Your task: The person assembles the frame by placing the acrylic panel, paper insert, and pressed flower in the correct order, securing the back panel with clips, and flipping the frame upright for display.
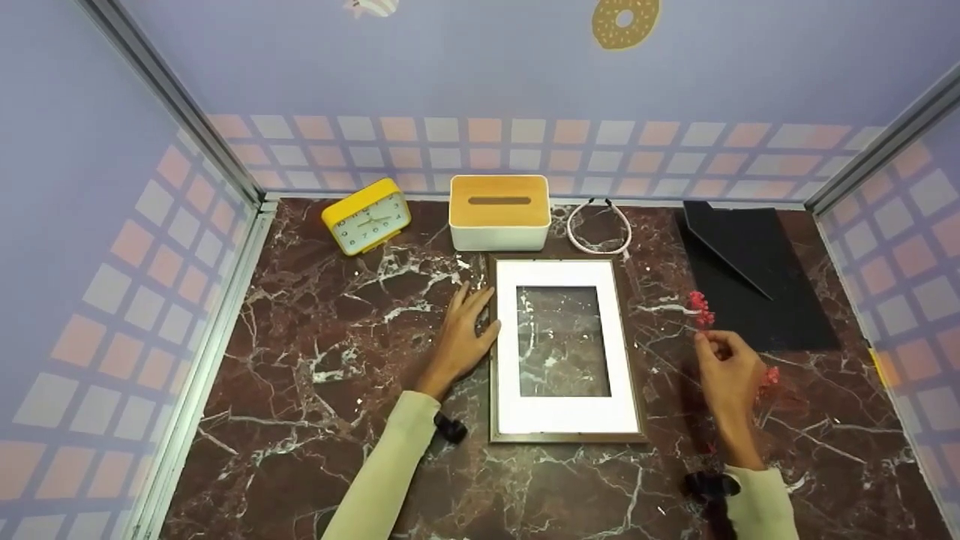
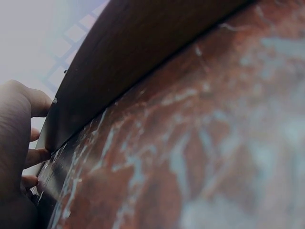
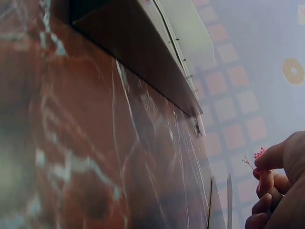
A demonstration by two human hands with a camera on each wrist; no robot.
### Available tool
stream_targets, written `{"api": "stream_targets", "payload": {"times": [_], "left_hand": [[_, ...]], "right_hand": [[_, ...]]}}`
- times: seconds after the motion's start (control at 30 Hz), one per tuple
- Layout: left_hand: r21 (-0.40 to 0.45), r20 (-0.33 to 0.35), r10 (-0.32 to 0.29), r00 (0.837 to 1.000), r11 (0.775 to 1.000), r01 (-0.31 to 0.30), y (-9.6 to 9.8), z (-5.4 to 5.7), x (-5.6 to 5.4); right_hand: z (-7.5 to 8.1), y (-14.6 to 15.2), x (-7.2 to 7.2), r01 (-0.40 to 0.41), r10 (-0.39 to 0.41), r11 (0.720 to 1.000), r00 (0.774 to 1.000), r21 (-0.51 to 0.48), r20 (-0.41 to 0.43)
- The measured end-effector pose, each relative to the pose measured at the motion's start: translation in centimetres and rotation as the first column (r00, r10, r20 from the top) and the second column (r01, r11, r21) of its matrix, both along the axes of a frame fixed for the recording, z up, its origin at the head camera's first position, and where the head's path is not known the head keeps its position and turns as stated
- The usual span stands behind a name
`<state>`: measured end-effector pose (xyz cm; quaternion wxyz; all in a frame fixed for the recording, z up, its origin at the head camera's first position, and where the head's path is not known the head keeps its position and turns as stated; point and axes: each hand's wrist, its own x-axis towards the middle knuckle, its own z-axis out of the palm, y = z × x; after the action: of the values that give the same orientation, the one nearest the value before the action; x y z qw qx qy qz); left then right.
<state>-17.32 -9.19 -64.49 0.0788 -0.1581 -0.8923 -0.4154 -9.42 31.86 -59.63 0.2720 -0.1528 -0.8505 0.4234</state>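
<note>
A dark brown picture frame lies on the marbled table, with a white mat set inside it; the marbling shows through the mat's rectangular opening. My left hand rests at the frame's left edge, fingers spread and fingertips right at the rim, also seen in the left wrist view. To the right of the frame, my right hand pinches a small sprig of red flowers between thumb and fingertips, raised over the table. More red blossoms show beside that hand, partly hidden by it.
Behind the frame stand a yellow alarm clock, a tissue box with a wooden lid, and a pale beaded ring-shaped band. A black backing board with its raised stand flap lies at the back right. Patterned walls enclose the table.
</note>
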Motion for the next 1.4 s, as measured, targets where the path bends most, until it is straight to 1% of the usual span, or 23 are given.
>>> {"api": "stream_targets", "payload": {"times": [0.13,0.33,0.67,0.83,1.0,1.17,1.33,1.4], "left_hand": [[-0.005,-0.005,0.003,1.0,1.0,-0.003,0.1,0.0,0.0],[0.003,0.001,-0.003,1.0,1.0,0.003,0.3,0.2,0.0],[0.005,0.004,0.0,1.0,1.0,0.0,0.3,0.3,0.0],[-0.004,0.018,0.008,1.0,1.0,-0.008,0.2,0.3,0.0],[-0.006,0.021,0.005,1.0,1.0,-0.004,0.2,0.3,0.1],[0.01,0.006,-0.006,1.0,1.0,0.006,0.1,0.3,0.1],[0.038,0.006,-0.005,1.0,0.999,0.005,0.1,0.3,0.2],[0.036,0.005,-0.003,1.0,0.999,0.003,0.1,0.4,0.3]], "right_hand": [[-0.3,-1.2,-0.6,-0.041,0.041,0.999,0.999,-0.005,0.011],[-0.8,-2.8,-0.9,-0.083,0.084,0.996,0.996,-0.02,0.039],[-1.5,-5.9,-1.5,-0.178,0.178,0.982,0.984,-0.06,-0.01],[-1.5,-7.5,-2.0,-0.204,0.203,0.978,0.979,-0.046,-0.014],[-1.4,-8.7,-2.4,-0.232,0.233,0.972,0.973,-0.047,0.006],[-1.1,-9.6,-3.0,-0.25,0.252,0.967,0.967,-0.047,0.031],[-0.9,-10.3,-3.6,-0.267,0.268,0.963,0.962,-0.028,0.054],[-0.9,-10.6,-3.8,-0.267,0.268,0.963,0.962,-0.025,0.06]]}}
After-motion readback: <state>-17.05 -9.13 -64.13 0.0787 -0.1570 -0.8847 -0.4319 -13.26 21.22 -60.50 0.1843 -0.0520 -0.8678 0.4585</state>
